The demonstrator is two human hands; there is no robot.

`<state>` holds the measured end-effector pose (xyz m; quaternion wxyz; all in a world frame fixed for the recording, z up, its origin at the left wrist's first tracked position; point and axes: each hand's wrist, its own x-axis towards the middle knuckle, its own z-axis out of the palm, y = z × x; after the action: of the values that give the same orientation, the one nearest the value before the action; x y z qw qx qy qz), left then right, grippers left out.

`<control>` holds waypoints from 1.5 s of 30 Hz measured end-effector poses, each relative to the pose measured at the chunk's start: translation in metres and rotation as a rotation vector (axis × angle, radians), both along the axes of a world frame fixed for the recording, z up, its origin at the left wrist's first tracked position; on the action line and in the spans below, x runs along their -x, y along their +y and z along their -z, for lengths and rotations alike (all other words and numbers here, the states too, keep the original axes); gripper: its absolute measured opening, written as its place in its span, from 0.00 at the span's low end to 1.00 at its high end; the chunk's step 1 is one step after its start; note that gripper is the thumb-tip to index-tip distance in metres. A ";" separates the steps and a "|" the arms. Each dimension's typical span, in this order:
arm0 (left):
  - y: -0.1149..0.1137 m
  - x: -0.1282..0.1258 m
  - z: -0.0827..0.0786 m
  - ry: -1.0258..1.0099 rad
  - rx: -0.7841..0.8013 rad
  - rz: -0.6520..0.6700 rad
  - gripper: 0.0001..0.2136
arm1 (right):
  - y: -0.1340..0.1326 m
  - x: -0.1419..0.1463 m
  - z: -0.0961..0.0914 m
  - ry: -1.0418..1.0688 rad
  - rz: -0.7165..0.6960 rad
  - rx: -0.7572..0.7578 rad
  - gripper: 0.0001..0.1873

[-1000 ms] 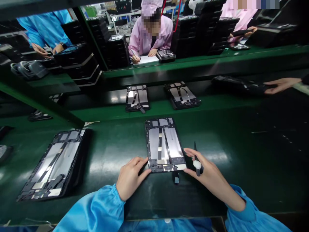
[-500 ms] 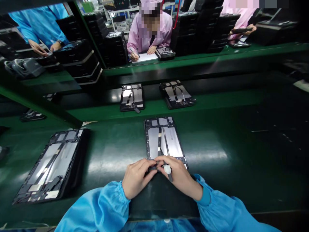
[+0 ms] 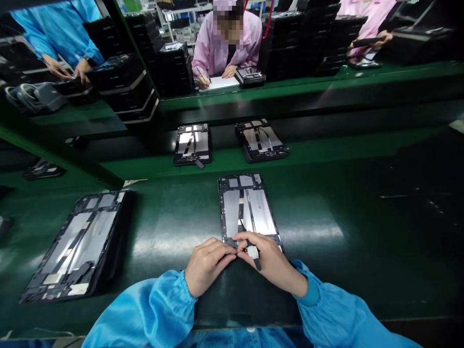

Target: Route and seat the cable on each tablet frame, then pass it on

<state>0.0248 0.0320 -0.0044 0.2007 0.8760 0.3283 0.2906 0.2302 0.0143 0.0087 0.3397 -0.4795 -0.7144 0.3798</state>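
An open tablet housing (image 3: 246,208) lies flat on the green bench, its silver battery panels crossed by black strips. My left hand (image 3: 208,267) rests at its near edge, fingertips pinched on what looks like a small black part, mostly hidden. Right beside it, my right hand (image 3: 270,261) holds a slim black tool with a white wrap (image 3: 253,252). The tool's tip is hidden under my fingers, close to the housing's near edge. Both blue cuffs lie on the bench front.
A second open housing (image 3: 78,246) lies to my left. Two more (image 3: 192,144) (image 3: 261,140) sit on the far side of the bench. Beyond them, a person in a pink coat (image 3: 225,48) writes among stacks of black trays (image 3: 174,67). A blue sleeve (image 3: 47,29) shows at top left.
My hands have come together at the housing's near edge, and the small black part no longer lies on the bench. The far housings have shifted left. Another person's hand has left the right side.
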 end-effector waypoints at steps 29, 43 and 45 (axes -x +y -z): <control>-0.015 0.023 -0.003 0.374 -0.337 0.064 0.15 | -0.009 0.003 0.019 -0.090 -0.052 -0.165 0.27; -0.021 0.015 0.003 0.445 -0.263 0.032 0.16 | -0.034 -0.016 -0.001 0.223 0.115 0.203 0.16; -0.021 0.014 0.002 0.432 -0.252 0.025 0.16 | -0.038 -0.014 0.003 0.229 0.130 0.240 0.12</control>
<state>0.0106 0.0108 -0.0066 0.0187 0.9399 0.3140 0.1326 0.2438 -0.0241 0.0060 0.3831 -0.5153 -0.5881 0.4918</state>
